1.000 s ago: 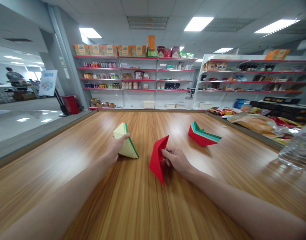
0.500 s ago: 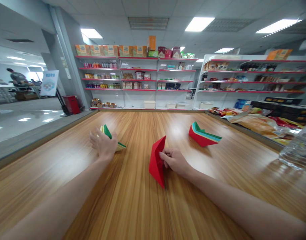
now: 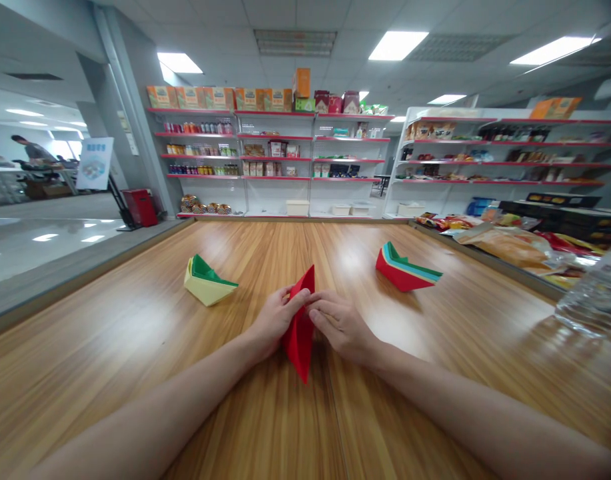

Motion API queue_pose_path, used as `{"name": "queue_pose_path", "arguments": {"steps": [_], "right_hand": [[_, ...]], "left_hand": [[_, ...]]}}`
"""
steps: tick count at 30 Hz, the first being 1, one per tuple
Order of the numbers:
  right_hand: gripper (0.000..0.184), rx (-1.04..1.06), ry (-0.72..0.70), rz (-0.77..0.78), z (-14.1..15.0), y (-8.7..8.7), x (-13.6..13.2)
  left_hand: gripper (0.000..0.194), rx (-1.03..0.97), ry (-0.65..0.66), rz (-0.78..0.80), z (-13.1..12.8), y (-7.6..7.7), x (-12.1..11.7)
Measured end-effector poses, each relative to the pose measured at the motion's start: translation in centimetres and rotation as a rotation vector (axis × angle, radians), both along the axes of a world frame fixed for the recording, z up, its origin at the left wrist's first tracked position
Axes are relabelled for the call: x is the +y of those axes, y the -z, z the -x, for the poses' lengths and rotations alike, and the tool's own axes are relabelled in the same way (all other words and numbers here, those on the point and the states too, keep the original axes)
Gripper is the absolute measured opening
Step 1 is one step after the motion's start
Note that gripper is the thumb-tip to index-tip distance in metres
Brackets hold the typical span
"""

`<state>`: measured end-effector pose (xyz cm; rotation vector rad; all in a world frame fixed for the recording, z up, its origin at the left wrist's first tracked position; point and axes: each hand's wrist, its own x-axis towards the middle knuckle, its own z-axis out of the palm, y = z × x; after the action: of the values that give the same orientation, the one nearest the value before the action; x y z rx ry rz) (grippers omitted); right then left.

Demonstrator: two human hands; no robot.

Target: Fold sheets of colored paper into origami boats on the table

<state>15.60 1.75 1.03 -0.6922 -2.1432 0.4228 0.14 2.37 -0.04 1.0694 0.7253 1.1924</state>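
Note:
A red paper boat is held on end between both hands, low over the middle of the table. My left hand grips its left side, thumb across the upper part and fingers behind. My right hand is closed at the boat's right side, fingertips pinching its inner folds; the exact hold is partly hidden. To the left rests a nested stack of paper boats, pale yellow outside and green inside. A second nested stack, red outside with yellow, blue and green layers, lies to the right.
The wood-grain table has a raised edge. A clear plastic bottle stands at the right, near packaged snacks. Stocked shelves line the back. A person is far off at left beside a sign.
My left hand has left the yellow-green boat stack and moved right onto the red boat. The red boat and my right hand have shifted slightly left.

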Motion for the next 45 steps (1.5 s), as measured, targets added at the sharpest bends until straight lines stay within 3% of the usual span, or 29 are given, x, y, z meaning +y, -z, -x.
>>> {"name": "queue_pose_path", "arguments": {"steps": [7, 11, 14, 18, 22, 28, 35, 40, 45], "right_hand": [[0.016, -0.109, 0.147, -0.253, -0.2, 0.1, 0.2], [0.017, -0.222, 0.147, -0.278, -0.3, -0.1, -0.2], [0.015, -0.278, 0.187, -0.287, -0.2, -0.2, -0.4], [0.027, -0.255, 0.262, -0.322, -0.1, -0.2, -0.4], [0.033, -0.197, 0.388, -0.353, -0.1, -0.4, -0.3], [0.047, -0.15, 0.557, -0.336, -0.2, 0.1, 0.4], [0.031, 0.004, 0.466, -0.145, -0.4, 0.8, 1.2], [0.031, 0.125, 0.355, -0.003, -0.3, 0.6, 1.3], [0.049, 0.207, 0.229, 0.133, -0.4, 0.8, 1.4]], "left_hand": [[0.025, -0.141, 0.109, 0.242, 1.2, -0.8, -0.1], [0.035, -0.097, 0.292, 0.081, 1.3, -1.4, -0.7], [0.046, -0.062, 0.31, -0.016, 1.3, -1.4, -0.8], [0.032, -0.122, 0.245, 0.135, 1.5, -0.9, -0.6], [0.035, -0.162, 0.281, 0.323, 1.9, -0.7, -0.4], [0.048, -0.149, 0.388, 0.341, 1.9, -0.8, -0.1], [0.052, -0.21, 0.421, 0.323, 2.1, -1.0, 0.1], [0.049, -0.229, 0.426, 0.335, 2.1, -1.1, 0.0], [0.034, -0.208, 0.244, 0.344, 1.4, -1.1, -0.3]]}}
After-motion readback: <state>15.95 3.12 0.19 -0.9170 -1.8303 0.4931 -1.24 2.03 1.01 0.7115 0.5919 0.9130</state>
